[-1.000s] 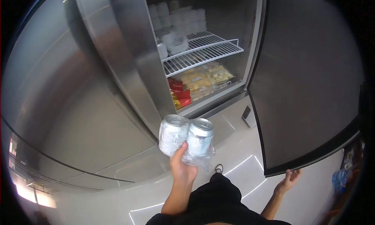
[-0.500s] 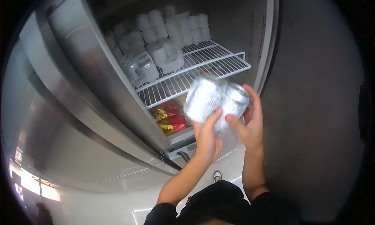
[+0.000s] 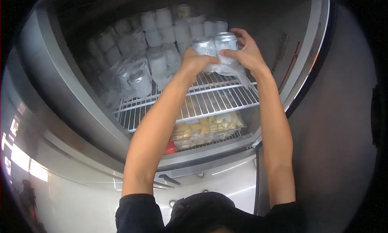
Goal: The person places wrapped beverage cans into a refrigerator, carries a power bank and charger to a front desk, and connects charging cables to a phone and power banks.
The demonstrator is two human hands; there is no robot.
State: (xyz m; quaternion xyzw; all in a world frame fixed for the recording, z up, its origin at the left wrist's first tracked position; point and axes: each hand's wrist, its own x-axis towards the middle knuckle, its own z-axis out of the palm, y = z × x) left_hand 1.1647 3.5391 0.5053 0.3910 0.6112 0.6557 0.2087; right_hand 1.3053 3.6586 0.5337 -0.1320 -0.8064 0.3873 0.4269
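Note:
Both my hands grip a plastic-wrapped pack of silvery-white cans (image 3: 226,43), held upright over the right part of the white wire shelf (image 3: 210,96) inside the fridge. My left hand (image 3: 198,61) closes on its left side, thumb across the front. On the right side, my right hand (image 3: 246,53) wraps the end can, its thumb on the front and fingers behind. Loose plastic wrap (image 3: 232,70) hangs beneath the cans. Whether the pack touches the shelf I cannot tell. Left of my left hand stand wrapped white cans (image 3: 158,65) and a silver-topped can (image 3: 140,83).
Stacked white cans (image 3: 155,27) fill the back of the shelf. Below lie bags of pale yellow food (image 3: 210,127) and a red package (image 3: 169,148). A steel door (image 3: 68,123) stands at the left; a dark panel (image 3: 335,123) is on the right.
Both hands have carried the can pack from in front of the fridge up and inward, over the shelf. The pack has gone from tilted to upright, and my view has shifted closer.

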